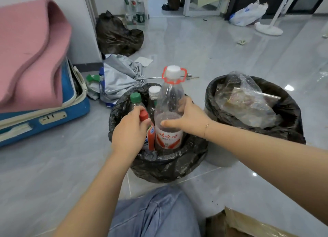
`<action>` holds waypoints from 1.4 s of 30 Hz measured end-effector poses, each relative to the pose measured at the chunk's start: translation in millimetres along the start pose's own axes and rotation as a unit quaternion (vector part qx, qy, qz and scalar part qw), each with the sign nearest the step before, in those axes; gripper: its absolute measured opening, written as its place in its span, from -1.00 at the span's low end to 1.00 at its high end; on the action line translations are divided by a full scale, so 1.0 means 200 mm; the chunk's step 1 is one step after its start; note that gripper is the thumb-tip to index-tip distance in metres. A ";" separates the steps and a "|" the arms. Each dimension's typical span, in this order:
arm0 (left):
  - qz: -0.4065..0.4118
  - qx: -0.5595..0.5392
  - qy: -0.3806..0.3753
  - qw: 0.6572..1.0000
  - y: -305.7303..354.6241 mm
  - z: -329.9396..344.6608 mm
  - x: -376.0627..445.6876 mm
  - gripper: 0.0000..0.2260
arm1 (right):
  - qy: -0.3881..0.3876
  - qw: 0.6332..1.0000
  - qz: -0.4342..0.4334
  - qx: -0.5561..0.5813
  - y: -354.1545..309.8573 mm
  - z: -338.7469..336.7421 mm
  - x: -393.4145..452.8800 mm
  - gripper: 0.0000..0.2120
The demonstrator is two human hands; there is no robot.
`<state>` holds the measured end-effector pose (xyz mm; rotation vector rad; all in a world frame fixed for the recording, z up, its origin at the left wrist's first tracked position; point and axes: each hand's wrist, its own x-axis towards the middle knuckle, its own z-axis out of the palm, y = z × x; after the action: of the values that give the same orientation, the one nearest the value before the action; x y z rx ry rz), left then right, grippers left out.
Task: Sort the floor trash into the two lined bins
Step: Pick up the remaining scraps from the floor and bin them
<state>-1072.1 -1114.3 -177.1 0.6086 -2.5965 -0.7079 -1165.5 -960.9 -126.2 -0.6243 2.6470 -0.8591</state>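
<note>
Bottles crowd left lined bin (159,167), standing upright, packed tight. Right hand (190,117) wraps tall clear bottle (170,109) with white cap, red ring. Left hand (129,132) grips small red-cap bottle (149,132) just beside it. Green-cap bottle (135,99) behind, near far rim. Right lined bin (291,116) holds clear plastic bag (246,101).

Risk: tall bottle sticks high above rim, may tip out if let go. Pushing hard may tear liner or tip bin on slick floor (53,165).

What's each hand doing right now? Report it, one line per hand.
Left hand: fingers curled round the red-capped bottle.
Right hand: grips the large clear bottle, standing in the left bin.
</note>
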 end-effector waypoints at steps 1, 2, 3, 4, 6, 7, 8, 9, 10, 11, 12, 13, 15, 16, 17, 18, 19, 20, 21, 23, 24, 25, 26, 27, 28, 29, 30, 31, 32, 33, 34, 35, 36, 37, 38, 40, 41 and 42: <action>0.004 0.007 0.001 1.000 0.01 0.01 0.01 -0.77 | -0.005 1.000 0.005 -0.009 0.02 0.02 -0.01 -0.13; 0.006 0.015 0.001 1.000 0.02 0.02 0.02 -0.77 | -0.009 1.000 0.013 -0.011 0.04 0.02 -0.01 -0.10; 0.006 0.020 0.000 1.000 0.03 0.02 0.03 -0.76 | -0.013 1.000 0.022 -0.009 0.05 0.03 -0.01 -0.08; 0.005 0.021 -0.003 1.000 0.03 0.03 0.05 -0.75 | -0.019 0.999 0.032 -0.006 0.05 0.02 0.00 -0.06; -0.001 0.021 -0.010 1.000 0.03 0.03 0.07 -0.74 | -0.036 0.998 0.058 -0.005 0.06 0.03 0.03 -0.03; -0.004 0.019 -0.016 1.000 0.03 0.04 0.07 -0.73 | -0.051 0.996 0.068 -0.009 0.06 0.03 0.05 -0.02; -0.002 0.016 -0.021 1.000 0.03 0.04 0.07 -0.73 | -0.071 0.995 0.076 -0.014 0.06 0.03 0.05 -0.04; 0.004 0.014 -0.028 1.000 0.02 0.03 0.06 -0.73 | -0.088 0.993 0.078 -0.015 0.06 0.03 0.07 -0.09; 0.011 0.007 -0.034 0.999 0.02 0.03 0.06 -0.73 | -0.099 0.992 0.082 -0.008 0.07 0.02 0.06 -0.19; 0.016 -0.005 -0.037 0.999 0.02 0.02 0.05 -0.73 | -0.103 0.991 0.089 0.007 0.08 0.02 0.06 -0.30; 0.021 -0.023 -0.037 0.999 0.01 0.01 0.05 -0.72 | -0.101 0.990 0.098 0.031 0.08 0.00 0.05 -0.39; 0.024 -0.047 -0.036 0.998 0.01 0.00 0.04 -0.69 | -0.093 0.989 0.101 0.052 0.10 -0.01 0.04 -0.45; 0.026 -0.109 -0.027 0.993 0.03 -0.03 0.04 -0.65 | -0.054 0.991 0.079 0.090 0.10 -0.05 -0.01 -0.49; 0.026 -0.136 -0.013 0.990 0.04 -0.05 0.03 -0.66 | -0.021 0.992 0.063 0.109 0.10 -0.09 -0.05 -0.50; 0.029 -0.150 0.007 0.988 0.07 -0.08 0.01 -0.69 | 0.019 0.991 0.047 0.124 0.10 -0.13 -0.08 -0.53; 0.026 -0.160 0.026 0.986 0.09 -0.11 0.00 -0.72 | 0.048 0.990 0.032 0.129 0.09 -0.16 -0.11 -0.58; 0.014 -0.173 0.039 0.984 0.11 -0.14 -0.02 -0.75 | 0.063 0.989 0.021 0.133 0.09 -0.19 -0.15 -0.65; -0.007 -0.193 0.046 0.980 0.14 -0.17 -0.04 -0.77 | 0.063 0.988 0.015 0.143 0.10 -0.22 -0.18 -0.72; -0.031 -0.222 0.047 0.973 0.17 -0.19 -0.07 -0.79 | 0.056 0.985 0.013 0.160 0.11 -0.24 -0.22 -0.78; -0.070 -0.295 0.035 0.952 0.25 -0.23 -0.12 -0.80 | 0.036 0.978 0.022 0.205 0.12 -0.26 -0.29 -0.86; -0.082 -0.334 0.020 0.939 0.30 -0.24 -0.15 -0.81 | 0.031 0.972 0.031 0.229 0.13 -0.27 -0.34 -0.88; -0.094 -0.372 -0.002 0.924 0.35 -0.24 -0.18 -0.81 | 0.025 0.967 0.038 0.250 0.13 -0.29 -0.38 -0.88; -0.108 -0.408 -0.027 0.906 0.40 -0.24 -0.21 -0.81 | 0.019 0.963 0.044 0.267 0.13 -0.31 -0.41 -0.87; -0.123 -0.442 -0.054 0.887 0.45 -0.23 -0.24 -0.81 | 0.013 0.959 0.049 0.278 0.14 -0.34 -0.46 -0.87; -0.136 -0.472 -0.078 0.868 0.50 -0.22 -0.28 -0.81 | 0.004 0.958 0.055 0.282 0.16 -0.36 -0.50 -0.88; -0.145 -0.498 -0.101 0.849 0.55 -0.21 -0.32 -0.82 | -0.006 0.957 0.063 0.281 0.18 -0.39 -0.55 -0.89; -0.152 -0.516 -0.123 0.834 0.60 -0.19 -0.35 -0.82 | -0.010 0.958 0.073 0.276 0.22 -0.43 -0.61 -0.89; -0.158 -0.527 -0.144 0.823 0.65 -0.16 -0.39 -0.81 | -0.014 0.960 0.083 0.268 0.26 -0.46 -0.67 -0.88; -0.162 -0.530 -0.164 0.816 0.69 -0.13 -0.42 -0.81 | -0.016 0.961 0.092 0.260 0.29 -0.50 -0.73 -0.86; -0.165 -0.529 -0.186 0.811 0.74 -0.10 -0.46 -0.81 | -0.015 0.962 0.102 0.254 0.34 -0.54 -0.79 -0.86; -0.167 -0.526 -0.208 0.808 0.79 -0.08 -0.49 -0.81 | -0.014 0.961 0.111 0.251 0.38 -0.57 -0.85 -0.86; -0.167 -0.523 -0.229 0.804 0.83 -0.05 -0.53 -0.82 | -0.009 0.961 0.123 0.249 0.43 -0.61 -0.90 -0.86; -0.164 -0.520 -0.247 0.801 0.87 -0.02 -0.56 -0.82 | -0.003 0.959 0.136 0.249 0.48 -0.65 -0.96 -0.86; -0.161 -0.517 -0.263 0.799 0.92 0.01 -0.60 -0.82 | 0.005 0.956 0.149 0.253 0.53 -0.69 -1.02 -0.86; -0.159 -0.513 -0.275 0.797 0.97 0.04 -0.63 -0.82 | 0.010 0.952 0.161 0.259 0.58 -0.72 -1.07 -0.86; -0.154 -0.511 -0.299 0.791 1.07 0.10 -0.69 -0.82 | 0.018 0.947 0.180 0.267 0.68 -0.79 -1.17 -0.86; -0.153 -0.512 -0.309 0.787 1.11 0.13 -0.71 -0.82 | 0.018 0.946 0.186 0.264 0.73 -0.81 -1.21 -0.85; -0.149 -0.509 -0.324 0.784 1.17 0.18 -0.75 -0.82 | 0.023 0.946 0.195 0.260 0.78 -0.84 -1.28 -0.85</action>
<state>-1035.2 -843.5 -112.8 0.4271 -2.0664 -2.5325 -1059.9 -641.4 -55.4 0.0505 2.3016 -1.3692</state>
